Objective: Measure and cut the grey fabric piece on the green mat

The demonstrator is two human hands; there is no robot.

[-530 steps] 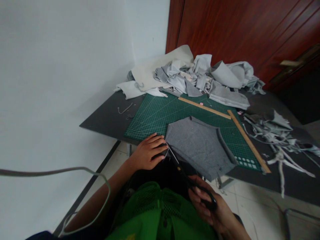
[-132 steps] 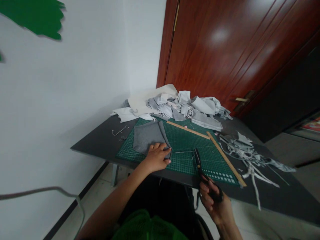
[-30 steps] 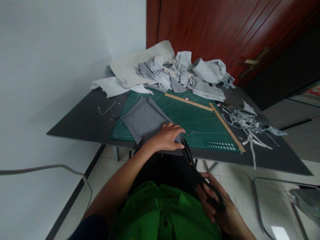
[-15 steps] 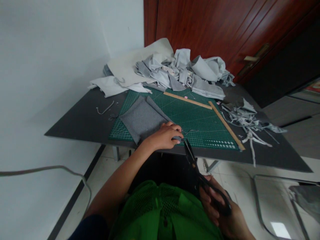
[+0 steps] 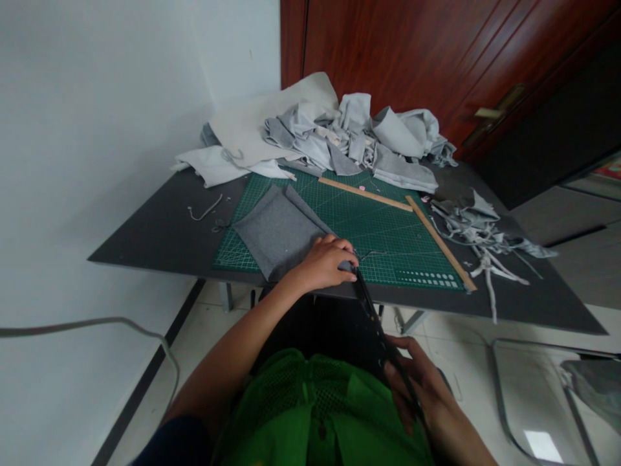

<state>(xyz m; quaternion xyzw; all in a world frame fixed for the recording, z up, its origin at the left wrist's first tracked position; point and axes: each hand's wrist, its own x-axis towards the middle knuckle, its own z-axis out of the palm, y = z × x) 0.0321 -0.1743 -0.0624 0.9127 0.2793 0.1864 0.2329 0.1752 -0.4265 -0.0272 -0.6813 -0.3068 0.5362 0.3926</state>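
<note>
A piece of grey fabric (image 5: 279, 226) lies folded over the left part of a green cutting mat (image 5: 359, 223). My left hand (image 5: 328, 262) is closed on its right corner at the mat's front edge, thumb below and fingers on top. Black scissors (image 5: 371, 314) are held by my right hand (image 5: 417, 382) in front of the table. Their tips are at the fabric corner beside my left fingertips. The scissors are turned edge-on, so the gap between the blades cannot be made out.
Crumpled grey and white cloth (image 5: 310, 139) is heaped along the table's back. Two wooden rulers (image 5: 363, 193) lie on the mat. Thin scraps (image 5: 485, 233) are piled at the right of the dark table (image 5: 165, 226). A metal-framed chair (image 5: 538, 395) stands at the lower right.
The scissors have rolled edge-on and their tips have moved up against the fabric corner. My right hand has turned with them. My left hand has shifted slightly right.
</note>
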